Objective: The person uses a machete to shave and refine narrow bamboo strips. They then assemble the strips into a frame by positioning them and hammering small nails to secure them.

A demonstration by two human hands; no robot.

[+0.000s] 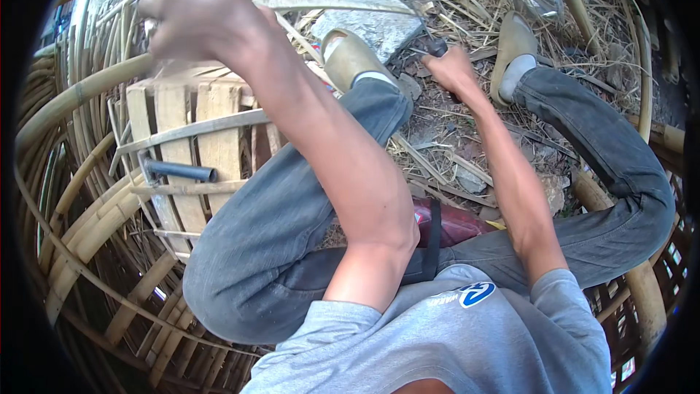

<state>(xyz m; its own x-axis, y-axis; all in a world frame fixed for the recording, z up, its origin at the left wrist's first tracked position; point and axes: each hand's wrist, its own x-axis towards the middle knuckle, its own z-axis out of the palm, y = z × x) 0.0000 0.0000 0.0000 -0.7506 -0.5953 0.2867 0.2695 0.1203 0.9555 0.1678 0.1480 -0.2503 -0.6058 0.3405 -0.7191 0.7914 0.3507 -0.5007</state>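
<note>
My left hand (200,22), raised at the upper left, is smeared by motion, with its fingers curled closed. A pale bamboo strip (328,5) runs from behind that wrist to the right, passing over a grey stone (372,25); the grip on it is partly hidden. My right hand (452,73) is closed around a dark-handled tool (437,47) low between my feet, just right of the stone. Much of the tool is covered by the fingers, so its kind does not show clearly.
A slatted wooden crate (219,106) stands left of my leg, with a dark tube-shaped handle (182,171) at its side. Curved bamboo poles (80,102) surround me. Straw and bamboo scraps (467,0) litter the ground. A dark red bundle (459,222) lies beneath my arms.
</note>
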